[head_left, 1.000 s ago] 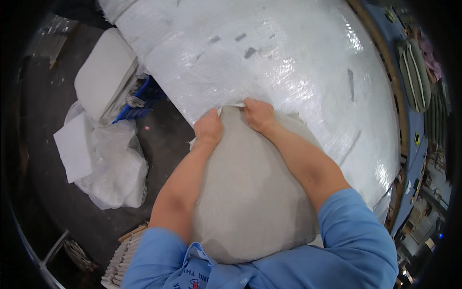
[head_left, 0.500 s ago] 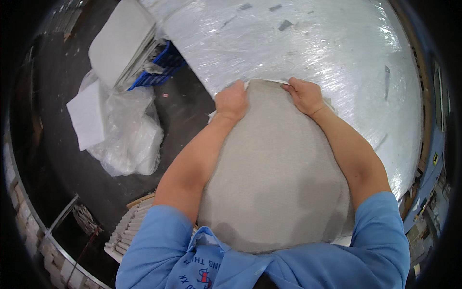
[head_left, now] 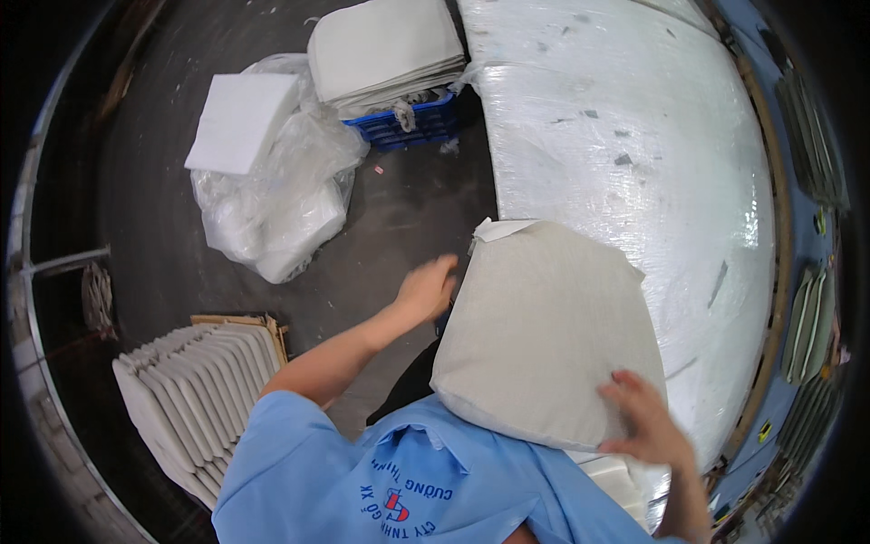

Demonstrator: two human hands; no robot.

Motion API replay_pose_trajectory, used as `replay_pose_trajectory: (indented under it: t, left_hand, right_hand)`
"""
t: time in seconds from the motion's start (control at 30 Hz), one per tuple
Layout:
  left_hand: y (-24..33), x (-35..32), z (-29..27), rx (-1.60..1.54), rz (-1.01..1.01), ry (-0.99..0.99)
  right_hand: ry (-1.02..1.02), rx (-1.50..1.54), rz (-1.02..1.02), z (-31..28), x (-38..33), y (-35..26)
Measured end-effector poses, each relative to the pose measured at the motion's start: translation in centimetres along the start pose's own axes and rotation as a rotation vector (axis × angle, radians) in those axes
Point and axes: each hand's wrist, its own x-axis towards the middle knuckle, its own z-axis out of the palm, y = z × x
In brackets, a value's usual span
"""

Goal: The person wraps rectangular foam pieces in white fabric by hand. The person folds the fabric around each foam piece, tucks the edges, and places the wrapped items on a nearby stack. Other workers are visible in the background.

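Note:
A beige fabric-covered seat cushion [head_left: 553,331] lies in front of my body, its near edge against my blue shirt. A white flap [head_left: 503,230] sticks out from under its far left corner. To the left of the cushion, my left hand [head_left: 426,288] is apart from it, fingers loosely stretched and holding nothing. Over the cushion's near right corner my right hand [head_left: 643,419] has its fingers spread; motion blurs it, and I cannot tell whether it touches the fabric.
A plastic-wrapped surface [head_left: 616,109] extends beyond the cushion. A blue crate [head_left: 399,125] bears stacked pale sheets [head_left: 385,45]. Beside it lie a clear plastic bag [head_left: 272,204] and white foam block [head_left: 243,122]. Several cushions [head_left: 195,385] stand in a row at left.
Both hands have let go of the cushion's far edge. My left hand has moved off to its left, my right back toward its near right corner. The view has shifted leftward.

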Motion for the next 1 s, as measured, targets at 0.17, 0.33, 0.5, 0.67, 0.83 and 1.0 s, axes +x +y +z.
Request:
replay_pose_trajectory:
  t: [0.17,0.33,0.5,0.67,0.83,1.0]
  left_hand:
    - [2.3,-9.9,4.6,-0.760,0.223,-0.293]
    - [6.4,-5.4,5.0,-0.417,0.370,-0.058]
    - [10.2,-3.5,1.7,-0.715,0.316,-0.218]
    - [6.0,-3.9,4.0,-0.796,0.118,-0.276]
    - [6.1,-3.8,3.6,-0.971,-0.046,-0.243]
    - [8.7,0.7,1.4,-1.158,0.118,-0.185]
  right_hand:
    - [0.295,-0.543,0.063,7.3,-0.8,-7.3]
    - [0.558,-0.426,-0.049,5.0,3.3,-8.9]
    - [0.745,-0.195,0.078,-2.4,6.1,-10.9]
    - [0.999,0.155,0.126,-2.8,3.1,-12.5]
    - [1.298,0.655,0.164,1.5,-0.3,-13.1]
    - [1.493,1.110,0.158,7.8,-2.3,-11.7]
